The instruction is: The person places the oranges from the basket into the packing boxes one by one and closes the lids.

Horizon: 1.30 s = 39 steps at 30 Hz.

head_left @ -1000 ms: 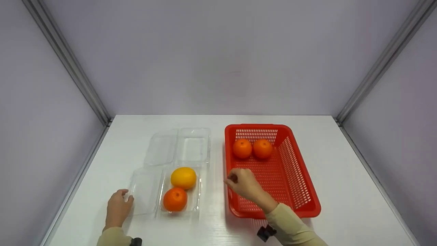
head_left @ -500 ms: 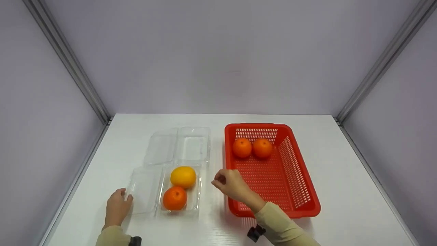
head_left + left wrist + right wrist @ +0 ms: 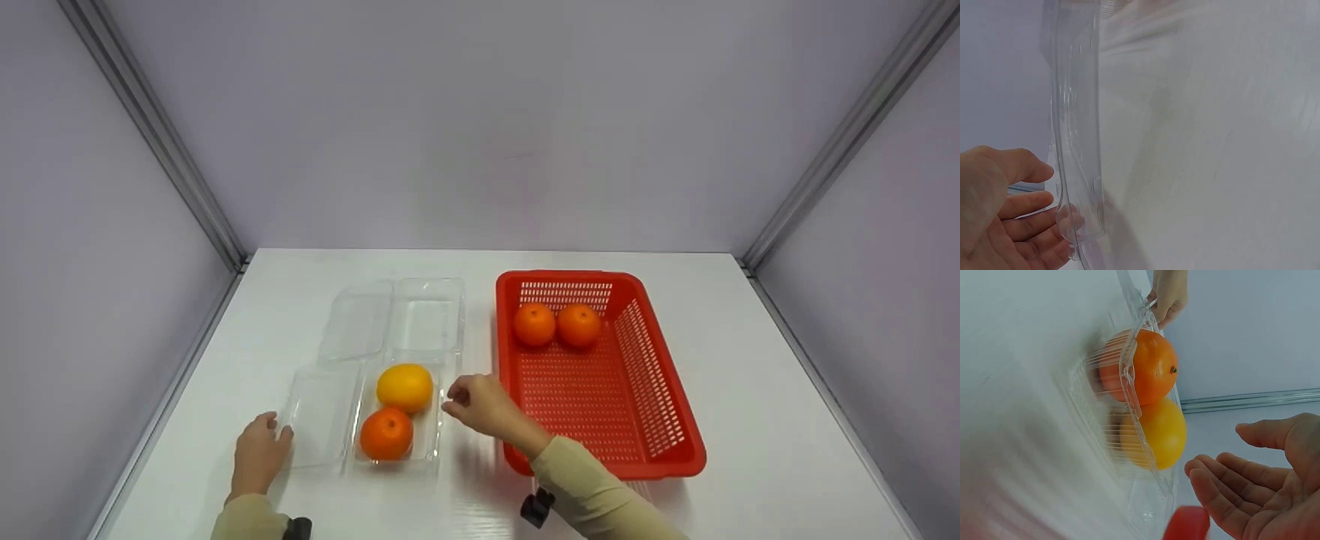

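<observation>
Near a clear hinged plastic clamshell's lid (image 3: 322, 412) rests my left hand (image 3: 259, 456), fingers loosely bent; the left wrist view has its fingertips (image 3: 1044, 198) right at the lid's edge. In the clamshell's base (image 3: 427, 442) sit an orange (image 3: 386, 435) and a yellow citrus fruit (image 3: 405, 388), side by side. My right hand (image 3: 487, 409) hovers just right of that base, between it and a red plastic basket (image 3: 679, 405). The right wrist view shows that hand (image 3: 1258, 484) with thumb and fingers apart and nothing between them.
A second clear clamshell (image 3: 459, 322) lies open behind the first, its lid (image 3: 356, 322) to the left. Two oranges, one at the left (image 3: 534, 325) and one at the right (image 3: 579, 325), sit in the basket's far end. Pale walls surround the white table (image 3: 750, 420).
My right hand has moved left, from over the basket's left rim to beside the clamshell with the fruit. My left hand stays by the lid.
</observation>
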{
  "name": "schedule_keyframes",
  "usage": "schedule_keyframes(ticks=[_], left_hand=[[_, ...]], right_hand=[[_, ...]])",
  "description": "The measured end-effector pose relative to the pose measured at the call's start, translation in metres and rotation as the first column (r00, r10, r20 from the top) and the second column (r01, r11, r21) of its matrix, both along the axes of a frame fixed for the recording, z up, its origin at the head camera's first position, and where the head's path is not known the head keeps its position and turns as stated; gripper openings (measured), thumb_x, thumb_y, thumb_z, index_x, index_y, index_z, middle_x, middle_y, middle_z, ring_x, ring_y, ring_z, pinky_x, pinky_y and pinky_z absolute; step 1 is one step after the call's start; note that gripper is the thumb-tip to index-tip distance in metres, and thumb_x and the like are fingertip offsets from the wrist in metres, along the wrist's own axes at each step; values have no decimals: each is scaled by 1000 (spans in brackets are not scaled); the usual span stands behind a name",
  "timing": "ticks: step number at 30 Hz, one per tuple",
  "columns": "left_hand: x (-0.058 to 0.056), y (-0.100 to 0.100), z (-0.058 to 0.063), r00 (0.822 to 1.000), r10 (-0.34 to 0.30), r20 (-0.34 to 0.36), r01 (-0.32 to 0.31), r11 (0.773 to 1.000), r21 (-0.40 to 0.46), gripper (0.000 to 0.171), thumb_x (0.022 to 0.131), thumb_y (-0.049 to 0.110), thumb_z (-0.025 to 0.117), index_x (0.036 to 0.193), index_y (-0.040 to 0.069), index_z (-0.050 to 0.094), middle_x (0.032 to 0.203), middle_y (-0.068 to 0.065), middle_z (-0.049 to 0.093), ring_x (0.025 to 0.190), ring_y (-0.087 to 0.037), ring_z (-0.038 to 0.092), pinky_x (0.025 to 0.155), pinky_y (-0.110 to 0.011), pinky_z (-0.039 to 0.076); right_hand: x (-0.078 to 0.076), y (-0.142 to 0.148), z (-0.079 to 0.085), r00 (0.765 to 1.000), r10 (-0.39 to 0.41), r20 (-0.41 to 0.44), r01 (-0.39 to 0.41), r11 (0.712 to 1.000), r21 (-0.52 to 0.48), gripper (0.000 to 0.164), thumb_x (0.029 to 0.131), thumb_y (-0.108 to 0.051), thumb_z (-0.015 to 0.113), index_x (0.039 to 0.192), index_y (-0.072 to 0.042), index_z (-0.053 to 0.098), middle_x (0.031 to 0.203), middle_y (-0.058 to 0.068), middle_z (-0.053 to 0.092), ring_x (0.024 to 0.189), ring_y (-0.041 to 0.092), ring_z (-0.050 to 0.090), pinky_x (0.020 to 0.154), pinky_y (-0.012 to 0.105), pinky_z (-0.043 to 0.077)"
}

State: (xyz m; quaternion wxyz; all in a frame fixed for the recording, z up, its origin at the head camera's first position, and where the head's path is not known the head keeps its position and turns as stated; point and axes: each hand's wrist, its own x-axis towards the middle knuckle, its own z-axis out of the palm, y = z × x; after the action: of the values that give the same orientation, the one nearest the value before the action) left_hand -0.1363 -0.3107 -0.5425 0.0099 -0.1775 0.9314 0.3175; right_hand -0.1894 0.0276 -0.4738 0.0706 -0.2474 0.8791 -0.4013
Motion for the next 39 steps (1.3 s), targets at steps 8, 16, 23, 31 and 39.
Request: schedule_keyframes(ticks=[8,16,23,31,39], left_hand=[[1,0,1,999,3,-37,-3,1000,5,47,94,11,46,131,-19,41,128,-40,51,119,-53,51,98,-57,47],[4,-1,3,998,1,-69,-1,1000,8,47,95,10,47,131,-19,41,127,-41,51,117,-52,54,97,-56,48],[6,1,12,997,28,-69,-27,999,29,49,95,11,47,135,-16,39,132,-39,48,121,-51,50,100,-56,46],[9,2,26,991,42,-129,-40,999,22,48,95,11,49,133,-16,42,130,-39,50,117,-49,52,97,-56,47],[12,5,36,985,37,-171,-39,999,-8,45,94,11,52,130,-16,46,127,-39,53,115,-50,54,94,-55,49]], right_hand=[[1,-11,-10,996,-39,80,34,998,62,28,81,-10,72,98,12,67,90,23,72,82,32,68,74,36,58],[3,-14,-18,995,-40,94,33,997,74,31,81,-11,72,100,13,67,93,25,72,86,35,69,79,41,58],[3,-16,-22,991,-19,131,11,998,59,32,82,-12,71,102,13,67,95,24,72,89,34,69,81,41,58],[2,-16,-25,989,-17,150,14,1000,17,33,82,-12,71,101,14,66,95,25,72,88,35,68,81,43,58],[3,-15,-25,984,-8,177,7,1000,9,33,83,-13,70,103,14,66,99,26,71,92,36,68,84,45,57]])
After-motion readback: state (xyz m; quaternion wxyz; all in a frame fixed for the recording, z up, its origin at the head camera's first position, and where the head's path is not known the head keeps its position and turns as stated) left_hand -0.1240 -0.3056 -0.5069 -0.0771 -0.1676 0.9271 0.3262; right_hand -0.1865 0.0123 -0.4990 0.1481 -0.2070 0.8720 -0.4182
